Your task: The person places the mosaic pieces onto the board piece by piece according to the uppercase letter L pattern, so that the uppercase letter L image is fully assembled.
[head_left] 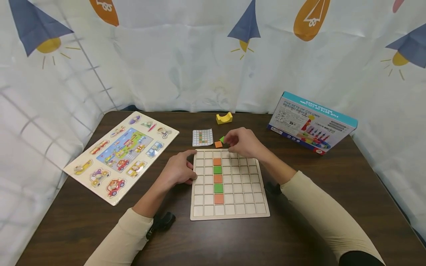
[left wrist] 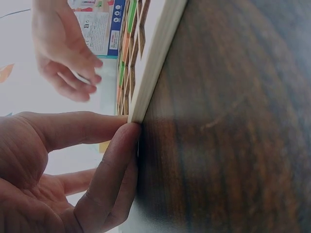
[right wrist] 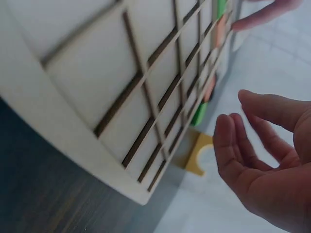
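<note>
Head view: gridded board (head_left: pixel 244 188) flat on table (head_left: pixel 309 229), one column bearing alternating orange and green tiles (head_left: pixel 217 178). Left hand (head_left: pixel 178 168) pinches board's left edge between thumb and finger. Right hand (head_left: pixel 244 142) above far edge, fingers curved, thumb apart, gripping nothing; loose green tile (head_left: pixel 222 139) near its fingertips, loose orange tile (head_left: pixel 218 144) beside that.

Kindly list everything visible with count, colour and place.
grid board: 1, pale, table centre
inserted tiles: 5, three orange, two green, in board
loose tiles: 2, orange, green, beyond board
pattern card: 1, white, beyond board
arched block: 1, yellow, far edge
picture puzzle: 1, multicoloured, left
box: 1, white, blue, right
table: 1, brown, beneath
curtain: 1, white, behind
devices: 2, black, wrists
sleeves: 2, beige, forearms
left hand: 1, gripping board
right hand: 1, near loose tiles
</note>
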### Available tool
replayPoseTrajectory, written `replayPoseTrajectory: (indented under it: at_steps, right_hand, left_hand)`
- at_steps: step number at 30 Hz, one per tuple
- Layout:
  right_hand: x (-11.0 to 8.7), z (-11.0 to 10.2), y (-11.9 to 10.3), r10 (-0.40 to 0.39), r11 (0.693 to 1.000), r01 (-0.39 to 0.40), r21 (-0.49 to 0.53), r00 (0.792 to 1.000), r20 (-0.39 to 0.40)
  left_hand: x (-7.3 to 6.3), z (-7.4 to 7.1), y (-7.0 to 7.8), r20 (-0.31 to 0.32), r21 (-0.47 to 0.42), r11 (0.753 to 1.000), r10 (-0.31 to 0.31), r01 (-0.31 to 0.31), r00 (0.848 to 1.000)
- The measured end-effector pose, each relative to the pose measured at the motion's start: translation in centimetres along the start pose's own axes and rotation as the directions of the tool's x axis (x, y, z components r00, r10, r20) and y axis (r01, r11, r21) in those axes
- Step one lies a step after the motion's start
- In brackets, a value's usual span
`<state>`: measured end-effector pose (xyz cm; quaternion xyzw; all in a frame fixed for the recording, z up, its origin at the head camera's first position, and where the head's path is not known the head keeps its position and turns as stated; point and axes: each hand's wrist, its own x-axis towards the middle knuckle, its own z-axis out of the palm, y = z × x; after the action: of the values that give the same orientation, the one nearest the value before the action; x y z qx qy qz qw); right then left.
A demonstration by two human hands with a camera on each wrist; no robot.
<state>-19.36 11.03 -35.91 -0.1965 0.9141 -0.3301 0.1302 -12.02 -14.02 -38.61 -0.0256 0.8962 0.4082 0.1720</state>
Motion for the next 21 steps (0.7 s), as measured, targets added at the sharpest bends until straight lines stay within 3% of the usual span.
replayPoseTrajectory:
  at_steps: [10, 21]
  right_hand:
    - [4.2, 0.0, 2.1, 0.006, 1.0, -0.006, -0.007, 1.0, 0.012]
    - [5.4, 0.4, 3.0, -0.018, 1.0, 0.019, -0.017, 0.999, 0.051]
  left_hand:
    - [0.0, 0.0, -0.1, 0.0, -0.004, 1.0, 0.006, -0.006, 1.0]
    - [-0.1, 0.0, -0.1, 0.002, -0.012, 1.0, 0.009, -0.009, 1.0]
